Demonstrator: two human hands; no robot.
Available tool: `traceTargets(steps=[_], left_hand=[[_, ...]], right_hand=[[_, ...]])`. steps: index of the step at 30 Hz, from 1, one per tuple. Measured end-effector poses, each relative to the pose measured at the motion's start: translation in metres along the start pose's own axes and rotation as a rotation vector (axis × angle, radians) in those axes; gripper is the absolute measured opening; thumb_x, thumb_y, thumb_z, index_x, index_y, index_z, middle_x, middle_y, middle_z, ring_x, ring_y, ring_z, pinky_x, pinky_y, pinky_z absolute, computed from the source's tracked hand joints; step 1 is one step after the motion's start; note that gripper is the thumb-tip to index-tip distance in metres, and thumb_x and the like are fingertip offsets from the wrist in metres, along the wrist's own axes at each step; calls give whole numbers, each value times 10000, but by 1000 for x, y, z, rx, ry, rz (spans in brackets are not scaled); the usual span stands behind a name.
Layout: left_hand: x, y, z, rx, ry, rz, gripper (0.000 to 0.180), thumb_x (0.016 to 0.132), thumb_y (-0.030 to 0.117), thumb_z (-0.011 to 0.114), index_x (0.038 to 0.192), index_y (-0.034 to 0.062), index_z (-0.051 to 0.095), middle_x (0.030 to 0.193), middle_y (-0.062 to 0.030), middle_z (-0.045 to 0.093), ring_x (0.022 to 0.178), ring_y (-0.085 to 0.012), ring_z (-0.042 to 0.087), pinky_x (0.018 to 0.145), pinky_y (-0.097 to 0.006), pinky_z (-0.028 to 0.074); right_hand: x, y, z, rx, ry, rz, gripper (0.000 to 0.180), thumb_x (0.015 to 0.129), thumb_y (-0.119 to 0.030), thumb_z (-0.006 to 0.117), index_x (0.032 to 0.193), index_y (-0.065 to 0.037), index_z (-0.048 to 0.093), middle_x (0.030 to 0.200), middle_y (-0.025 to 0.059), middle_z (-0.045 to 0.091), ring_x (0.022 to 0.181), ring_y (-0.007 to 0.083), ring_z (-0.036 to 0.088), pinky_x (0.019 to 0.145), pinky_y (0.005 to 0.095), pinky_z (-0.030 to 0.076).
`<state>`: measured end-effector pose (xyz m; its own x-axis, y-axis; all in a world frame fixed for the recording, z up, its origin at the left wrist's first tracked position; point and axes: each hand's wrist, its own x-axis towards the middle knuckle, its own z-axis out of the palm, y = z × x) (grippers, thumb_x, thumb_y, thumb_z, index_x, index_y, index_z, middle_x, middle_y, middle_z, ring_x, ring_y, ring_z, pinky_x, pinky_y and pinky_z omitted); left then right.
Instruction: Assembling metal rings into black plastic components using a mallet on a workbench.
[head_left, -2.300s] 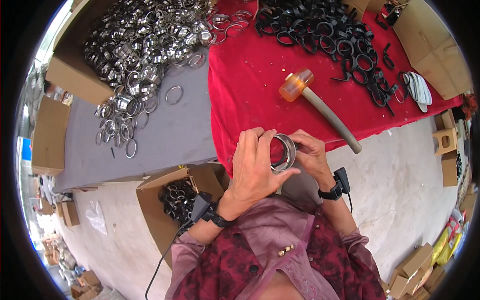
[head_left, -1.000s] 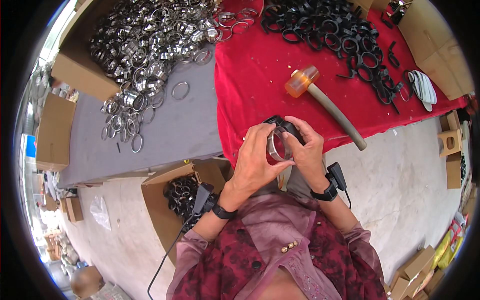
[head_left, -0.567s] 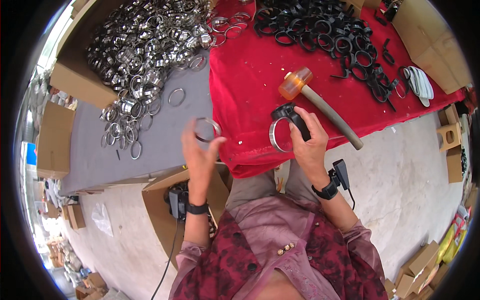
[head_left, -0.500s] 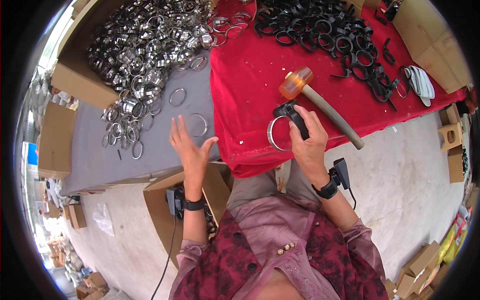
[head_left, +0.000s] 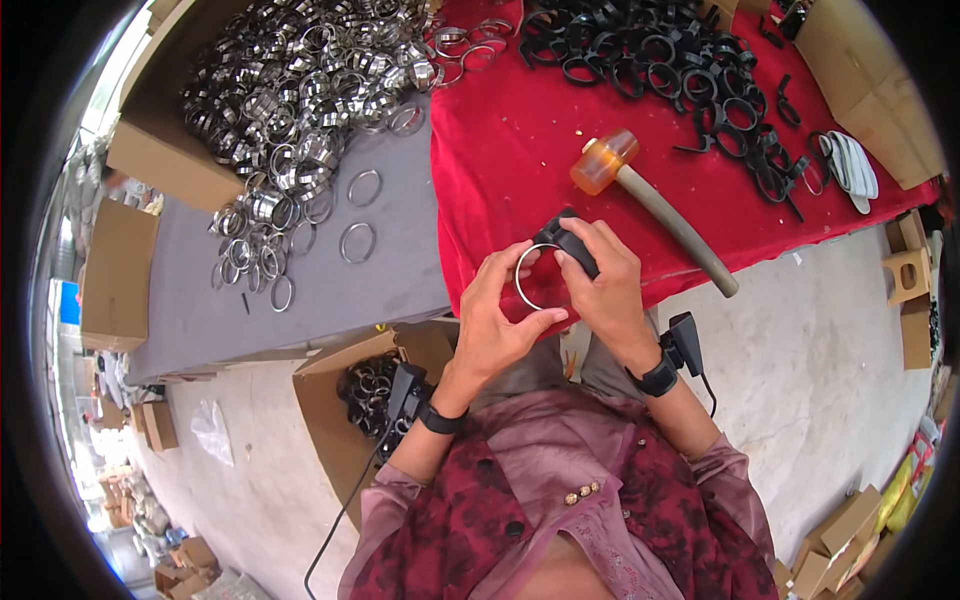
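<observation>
In front of my body, at the edge of the red cloth, my right hand [head_left: 608, 292] is closed around a black plastic ring holder [head_left: 575, 245] with a thick grip. A shiny metal ring [head_left: 520, 286] sits against its left side; whether it is fully seated in the holder I cannot tell. My left hand [head_left: 495, 325] grips that ring from the left, fingertips at its upper edge and thumb along the bottom. Beyond my right hand lies a mallet [head_left: 606, 162] with an orange head and wooden handle. Two loose metal rings [head_left: 357, 243] rest on the grey cloth to the left.
A large heap of metal rings [head_left: 300, 90] spills from a cardboard box at the back left. Black plastic holders [head_left: 660, 75] are piled at the back right, near white gloves [head_left: 850, 170]. Below the table edge, an open carton [head_left: 325, 420] contains black-and-metal pieces.
My left hand has moved right from the grey cloth, where it was open, and has taken hold of the ring. My right hand still grips the black holder, now slightly farther left.
</observation>
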<state>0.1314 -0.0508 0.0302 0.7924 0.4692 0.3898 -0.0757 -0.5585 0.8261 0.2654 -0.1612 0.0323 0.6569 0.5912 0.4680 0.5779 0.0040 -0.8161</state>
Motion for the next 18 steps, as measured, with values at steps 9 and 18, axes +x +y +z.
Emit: traceTargets(steps=[9,18], left_hand=[[-2,4,14,126,205,176,849,598,332,977,1246,-22,558,1220,-204,633,1102,-341,647,896,-401,561],[-1,3,16,-577,92,-85,834,761,204,900,1424,-14,444,1372,-250,572,1181,-314,645,1000,-422,556]], right_hand=[[-1,15,-7,774,-56,469,301,968,-30,644,1262,30,648,1055,45,692,941,74,625,842,220,509],[-14,12,-3,751,-16,465,307,971,-43,644,1270,27,640,1070,45,682,923,73,617,812,228,513]])
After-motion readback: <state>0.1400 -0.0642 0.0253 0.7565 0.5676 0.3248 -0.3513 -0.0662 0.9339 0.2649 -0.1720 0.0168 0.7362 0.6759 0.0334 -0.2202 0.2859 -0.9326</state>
